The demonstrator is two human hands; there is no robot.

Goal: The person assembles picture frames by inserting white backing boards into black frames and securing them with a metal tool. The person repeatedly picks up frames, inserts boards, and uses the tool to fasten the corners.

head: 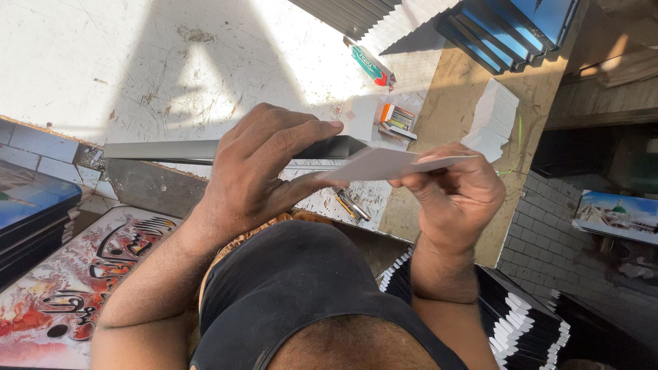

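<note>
at frame centre the left hand [257, 171] grips a long dark metal frame bar [171, 149], likely stiff and light; the right hand [456, 195] pinches a thin, bendable white card [384, 164] by its edge.

Green-and-red tube [372, 66] lying on the white worktop [137, 62], small orange-and-white box [396, 120] just below it
</note>
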